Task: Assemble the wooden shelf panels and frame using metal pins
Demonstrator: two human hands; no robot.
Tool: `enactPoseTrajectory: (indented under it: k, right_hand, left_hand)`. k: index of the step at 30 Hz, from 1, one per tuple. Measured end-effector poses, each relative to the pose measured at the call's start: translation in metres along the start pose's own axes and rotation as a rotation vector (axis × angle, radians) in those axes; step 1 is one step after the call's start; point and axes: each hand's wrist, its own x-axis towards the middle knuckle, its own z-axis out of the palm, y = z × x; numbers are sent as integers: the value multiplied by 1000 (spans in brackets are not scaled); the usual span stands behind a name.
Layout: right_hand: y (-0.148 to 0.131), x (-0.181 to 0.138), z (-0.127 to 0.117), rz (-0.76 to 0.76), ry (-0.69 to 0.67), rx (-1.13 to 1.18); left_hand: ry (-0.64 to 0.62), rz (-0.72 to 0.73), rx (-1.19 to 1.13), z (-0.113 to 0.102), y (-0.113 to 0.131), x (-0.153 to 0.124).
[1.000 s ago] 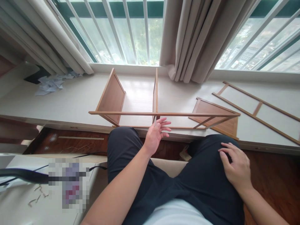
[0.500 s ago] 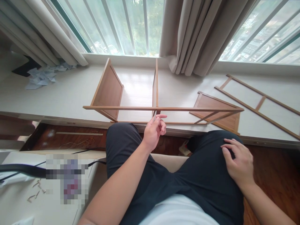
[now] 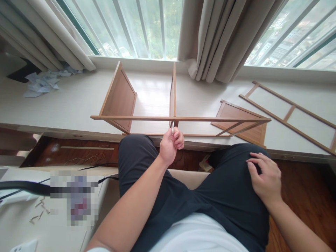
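The shelf frame (image 3: pixel 181 119) is seen in a warm light brown, with plain panels. The thin tool (image 3: pixel 172 127) is coloured silver. The trousers (image 3: pixel 231 196) are shown in dark navy, the shirt (image 3: pixel 199 234) in white. The curtain (image 3: pixel 217 38) is kept in beige, the ledge (image 3: pixel 73 101) in cream, the floor (image 3: pixel 309 185) in dark red-brown.

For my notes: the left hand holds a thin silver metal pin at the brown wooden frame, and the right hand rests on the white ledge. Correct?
No: the head view shows the right hand resting on the black-trousered thigh. The left hand does hold the pin.
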Motion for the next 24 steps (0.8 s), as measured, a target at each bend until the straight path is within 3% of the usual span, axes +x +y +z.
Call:
enactPoseTrajectory:
  k: [5,24]
  right_hand:
    - [-1,0,-1,5,4,11]
    - [4,-2,1,-15,33,34]
  left_hand:
    - [-21,21,35,0,-2,-1]
    - [169,152,143,1,-11,-2]
